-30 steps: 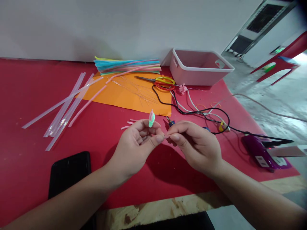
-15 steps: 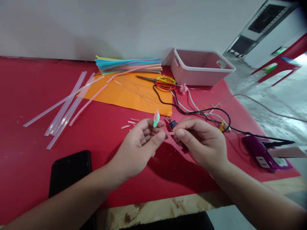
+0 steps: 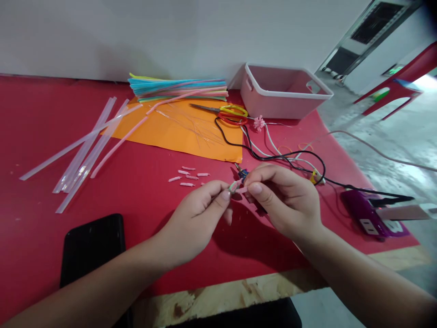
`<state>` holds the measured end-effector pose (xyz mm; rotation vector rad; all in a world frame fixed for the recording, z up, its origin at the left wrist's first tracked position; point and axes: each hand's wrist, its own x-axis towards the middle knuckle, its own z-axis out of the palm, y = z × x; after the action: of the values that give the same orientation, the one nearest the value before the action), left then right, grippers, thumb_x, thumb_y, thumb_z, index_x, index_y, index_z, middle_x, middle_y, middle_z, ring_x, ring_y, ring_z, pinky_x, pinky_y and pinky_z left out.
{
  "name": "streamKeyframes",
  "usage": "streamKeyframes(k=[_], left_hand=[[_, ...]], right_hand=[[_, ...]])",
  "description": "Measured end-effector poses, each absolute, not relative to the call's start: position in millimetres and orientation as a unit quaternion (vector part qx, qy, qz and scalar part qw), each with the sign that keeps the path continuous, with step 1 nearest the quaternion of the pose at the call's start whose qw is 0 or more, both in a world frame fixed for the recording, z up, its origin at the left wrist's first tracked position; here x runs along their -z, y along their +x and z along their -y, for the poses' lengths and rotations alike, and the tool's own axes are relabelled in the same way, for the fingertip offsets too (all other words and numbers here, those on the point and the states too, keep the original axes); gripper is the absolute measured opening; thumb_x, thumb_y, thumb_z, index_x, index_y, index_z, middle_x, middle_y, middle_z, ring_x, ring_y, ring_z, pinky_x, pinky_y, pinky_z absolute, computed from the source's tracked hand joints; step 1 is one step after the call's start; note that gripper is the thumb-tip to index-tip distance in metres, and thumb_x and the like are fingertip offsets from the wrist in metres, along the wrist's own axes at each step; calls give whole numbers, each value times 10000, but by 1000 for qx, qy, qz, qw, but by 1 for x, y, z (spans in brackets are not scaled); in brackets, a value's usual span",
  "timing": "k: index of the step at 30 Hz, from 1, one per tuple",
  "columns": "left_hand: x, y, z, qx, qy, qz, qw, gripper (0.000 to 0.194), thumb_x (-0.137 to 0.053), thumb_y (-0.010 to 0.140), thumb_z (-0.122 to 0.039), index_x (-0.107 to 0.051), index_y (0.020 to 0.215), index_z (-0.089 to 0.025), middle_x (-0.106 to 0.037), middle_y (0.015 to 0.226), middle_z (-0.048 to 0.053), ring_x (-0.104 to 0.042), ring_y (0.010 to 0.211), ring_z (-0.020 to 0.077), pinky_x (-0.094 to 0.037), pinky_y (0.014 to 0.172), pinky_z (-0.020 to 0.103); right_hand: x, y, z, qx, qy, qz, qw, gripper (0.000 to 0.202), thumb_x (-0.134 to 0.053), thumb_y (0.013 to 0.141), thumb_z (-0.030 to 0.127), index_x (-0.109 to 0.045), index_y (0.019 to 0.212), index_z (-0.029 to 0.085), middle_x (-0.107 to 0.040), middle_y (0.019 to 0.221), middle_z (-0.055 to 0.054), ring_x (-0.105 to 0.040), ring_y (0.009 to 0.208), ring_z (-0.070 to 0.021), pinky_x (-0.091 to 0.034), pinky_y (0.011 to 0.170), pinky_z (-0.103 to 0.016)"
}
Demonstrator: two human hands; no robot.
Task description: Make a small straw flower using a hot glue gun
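Observation:
Between thumb and fingers, my left hand [image 3: 201, 214] pinches a small pink-and-green pipe cleaner bud [image 3: 234, 186], now tipped toward the right. My right hand [image 3: 285, 196] is closed on a short pink pipe cleaner piece [image 3: 241, 190], whose end meets or lies right beside the bud. Just behind my right fingers is a glue gun [image 3: 241, 171]; its metal tip points up and left, and the hand hides most of its body. Several short pink pipe cleaner pieces [image 3: 187, 184] lie on the red table beyond my left hand.
Scissors [image 3: 218, 110], thin clear strands and an orange sheet [image 3: 170, 132] lie behind, near a pipe cleaner bundle [image 3: 177, 87]. Pink bin [image 3: 280, 100] stands back right; cables run to a purple power strip [image 3: 368, 218]. Clear glue sticks [image 3: 85, 146] and a black phone [image 3: 92, 246] are left.
My left hand has turned the bud from upright to tilted right, bringing it against or close to the pink piece in my right hand. The view has shifted slightly.

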<state>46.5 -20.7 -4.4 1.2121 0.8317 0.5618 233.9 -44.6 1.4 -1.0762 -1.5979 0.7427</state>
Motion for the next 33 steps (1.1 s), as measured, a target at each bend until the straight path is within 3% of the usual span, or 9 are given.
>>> streamKeyframes(k=[6,17,24,33], left_hand=[[8,47,22,-256,521,-380,720,322,-502,993,-484,-592,852,-209,-559,653,-32,-296,457,81,-238,451,231],[6,46,22,-248,566,-364,697,349,-470,1009,-459,-577,796,-203,-553,596,-39,-304,438,78,-271,464,239],[0,46,22,-260,626,-401,616,290,-465,1012,-326,-600,790,-198,-617,723,-23,-443,538,97,-346,555,249],[-3,46,23,-275,683,-383,558,351,-490,1013,-396,-653,786,-184,-669,726,-16,-592,682,125,-415,640,237]], right_hand=[[-3,233,44,-271,-466,689,484,90,-612,953,210,-648,872,194,-686,793,-24,-636,697,-128,-523,615,-247],[-5,237,41,-156,-443,757,453,66,-601,939,156,-639,908,199,-720,816,-45,-666,734,-149,-537,672,-278],[-7,236,40,-101,-433,778,444,103,-608,920,115,-649,906,209,-744,804,-36,-675,733,-151,-539,678,-274],[-6,234,41,-72,-439,779,442,105,-615,915,114,-642,886,211,-725,766,-38,-637,677,-155,-519,623,-289]])
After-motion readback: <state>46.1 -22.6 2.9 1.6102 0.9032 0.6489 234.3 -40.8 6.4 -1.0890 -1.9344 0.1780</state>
